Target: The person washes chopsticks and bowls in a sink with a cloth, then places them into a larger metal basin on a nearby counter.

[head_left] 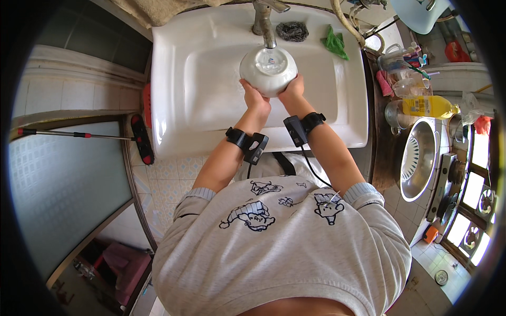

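A white ceramic bowl (253, 77) is held bottom up, its foot ring facing me, right under the spout of a metal faucet (268, 35). My left hand (255, 94) grips the bowl's near left side. On the near right side, my right hand (293, 85) has hold of it too. Most of my fingers are hidden beneath the bowl. The base looks wet and bears a small printed mark; whether water is running cannot be made out. Below the bowl spreads a wide white ceramic sink (213, 106).
Behind the sink's basin lie a steel wool scourer (292, 31) and a green cloth (335, 43). A yellow bottle (427, 106), glass mugs and a metal basin (431, 158) stand to the right. A long-handled brush (142, 140) leans at left.
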A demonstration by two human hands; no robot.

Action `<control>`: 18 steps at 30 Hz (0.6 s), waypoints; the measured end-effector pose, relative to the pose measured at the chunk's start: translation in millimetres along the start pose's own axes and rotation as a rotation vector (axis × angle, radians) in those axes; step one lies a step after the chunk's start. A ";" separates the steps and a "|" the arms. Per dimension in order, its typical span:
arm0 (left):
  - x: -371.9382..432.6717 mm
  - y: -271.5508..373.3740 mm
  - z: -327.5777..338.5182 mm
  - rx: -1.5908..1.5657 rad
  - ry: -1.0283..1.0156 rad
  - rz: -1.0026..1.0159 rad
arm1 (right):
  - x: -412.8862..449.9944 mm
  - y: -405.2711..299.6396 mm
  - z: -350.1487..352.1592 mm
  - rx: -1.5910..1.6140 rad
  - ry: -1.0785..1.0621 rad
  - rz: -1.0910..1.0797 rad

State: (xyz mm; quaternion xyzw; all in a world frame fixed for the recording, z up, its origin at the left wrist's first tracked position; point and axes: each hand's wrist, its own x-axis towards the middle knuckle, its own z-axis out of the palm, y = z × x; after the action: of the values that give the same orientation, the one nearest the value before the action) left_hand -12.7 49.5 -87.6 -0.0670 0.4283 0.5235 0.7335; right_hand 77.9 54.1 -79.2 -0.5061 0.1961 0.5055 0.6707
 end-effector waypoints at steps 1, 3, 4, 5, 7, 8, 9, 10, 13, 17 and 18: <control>2.2 -0.6 0.9 -0.001 -0.001 -0.002 | -2.1 2.9 -2.2 0.002 -0.026 -0.024; 4.9 2.4 2.5 0.056 0.052 0.076 | -7.7 5.7 -3.9 0.003 -0.052 -0.048; 4.8 4.2 3.8 0.055 0.052 0.076 | -11.8 5.8 -2.9 -0.003 -0.017 -0.032; 4.7 6.1 5.1 0.090 0.060 0.108 | -14.3 5.6 -2.0 -0.010 0.018 -0.015; 1.5 11.5 13.7 0.128 0.061 0.137 | -5.1 6.5 -7.3 -0.074 0.052 -0.020; 0.9 15.0 19.0 0.185 0.084 0.127 | 0.0 6.4 -9.3 -0.140 0.085 -0.022; 1.9 18.6 20.6 0.238 0.111 0.122 | 4.4 6.5 -10.5 -0.142 0.083 -0.020; 5.3 21.7 20.2 0.236 0.113 0.124 | 9.3 5.4 -11.3 -0.193 0.049 0.000; 19.3 30.6 17.0 0.303 0.138 0.069 | 38.0 -4.1 -15.1 -0.217 0.019 0.063; 38.6 42.3 8.8 0.444 0.033 -0.020 | 75.7 -20.0 -21.6 -0.285 -0.156 0.168; 44.9 47.3 1.4 0.501 0.027 -0.026 | 60.3 -23.5 -11.9 -0.436 -0.221 0.192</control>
State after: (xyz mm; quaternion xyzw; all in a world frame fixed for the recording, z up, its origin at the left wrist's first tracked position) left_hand -47.2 103.2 -101.5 0.1042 0.5536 0.3906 0.7281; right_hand 126.2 73.1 -119.5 -0.5593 0.0551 0.6493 0.5124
